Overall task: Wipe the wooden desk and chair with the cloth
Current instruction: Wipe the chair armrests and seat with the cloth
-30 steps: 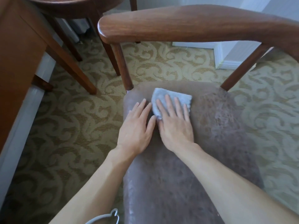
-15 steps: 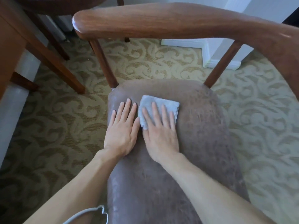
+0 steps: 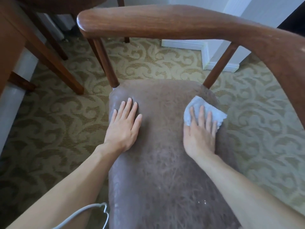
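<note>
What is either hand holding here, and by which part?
Nothing is gripped. The right hand presses flat on the near part of the cloth; the left hand lies flat on the chair seat.

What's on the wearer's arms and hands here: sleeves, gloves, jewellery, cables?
Nothing worn that shows. The left hand and right hand are bare: no gloves, and no rings or watch visible. Both forearms are bare to the frame edge, no sleeves in view. The only extra is a thin white cable looping at the bottom edge by the left forearm; where it attaches cannot be seen.
</note>
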Action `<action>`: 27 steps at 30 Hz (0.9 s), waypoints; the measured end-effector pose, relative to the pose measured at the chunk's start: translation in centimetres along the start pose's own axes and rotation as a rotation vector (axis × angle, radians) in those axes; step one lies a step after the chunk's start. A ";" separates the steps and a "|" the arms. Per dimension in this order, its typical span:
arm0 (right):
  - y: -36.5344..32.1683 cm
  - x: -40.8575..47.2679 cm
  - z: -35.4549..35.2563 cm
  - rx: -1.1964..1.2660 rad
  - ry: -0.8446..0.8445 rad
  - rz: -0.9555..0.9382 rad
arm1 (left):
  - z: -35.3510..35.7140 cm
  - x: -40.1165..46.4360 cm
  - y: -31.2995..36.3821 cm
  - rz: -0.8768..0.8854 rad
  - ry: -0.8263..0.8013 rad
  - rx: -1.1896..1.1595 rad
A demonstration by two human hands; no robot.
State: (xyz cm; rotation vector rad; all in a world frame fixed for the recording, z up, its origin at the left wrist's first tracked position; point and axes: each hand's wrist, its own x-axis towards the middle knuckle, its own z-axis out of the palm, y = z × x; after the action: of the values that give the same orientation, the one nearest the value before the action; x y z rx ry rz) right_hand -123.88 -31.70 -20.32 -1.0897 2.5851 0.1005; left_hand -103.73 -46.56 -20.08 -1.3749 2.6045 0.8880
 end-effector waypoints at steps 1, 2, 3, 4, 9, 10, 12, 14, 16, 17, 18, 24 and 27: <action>-1.8 -0.7 0.5 0.002 0.012 -0.055 | -0.1 0.1 0.1 -0.009 -0.005 -0.019; -4.0 -1.6 1.0 0.002 0.022 -0.155 | -0.2 0.2 0.2 -0.013 -0.016 -0.036; -6.4 -2.7 1.6 0.001 0.031 -0.276 | -0.2 0.4 -0.1 -0.005 -0.037 -0.028; -8.8 -3.9 2.3 -0.001 0.041 -0.389 | -0.3 0.5 -0.3 0.019 -0.063 0.009; -13.3 -7.9 3.2 0.006 0.004 -0.511 | -1.4 0.9 -1.1 0.054 -0.098 -0.008; -12.2 -7.6 3.2 -0.003 0.017 -0.496 | -1.5 0.6 -0.7 0.066 -0.067 -0.011; -8.8 -6.5 2.8 -0.014 0.052 -0.383 | -1.6 -0.5 0.1 0.079 -0.028 0.040; -4.2 -4.9 2.3 -0.028 0.072 -0.215 | -0.9 -2.2 0.8 0.100 -0.052 0.130; 0.3 -3.6 1.3 -0.037 0.036 -0.044 | -0.2 -3.9 1.4 0.140 -0.065 0.192; 2.0 -3.2 0.7 -0.033 0.008 0.034 | 0.2 -4.4 1.6 0.152 -0.070 0.201; 3.1 -3.1 0.4 -0.026 -0.013 0.094 | 0.6 -4.7 1.8 0.155 -0.079 0.196; -4.8 -9.0 2.4 0.050 0.055 -0.148 | -0.3 -4.0 2.4 0.217 -0.106 0.124; -11.6 -13.5 4.1 0.072 -0.050 -0.447 | 0.0 -3.6 0.5 0.350 -0.217 0.125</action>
State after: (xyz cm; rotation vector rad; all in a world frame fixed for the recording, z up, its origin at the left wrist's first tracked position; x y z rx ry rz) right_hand -105.72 -29.89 -19.02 -1.5807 2.2207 -0.0711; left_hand -101.94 -43.67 -18.69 -0.7573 2.7151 0.8367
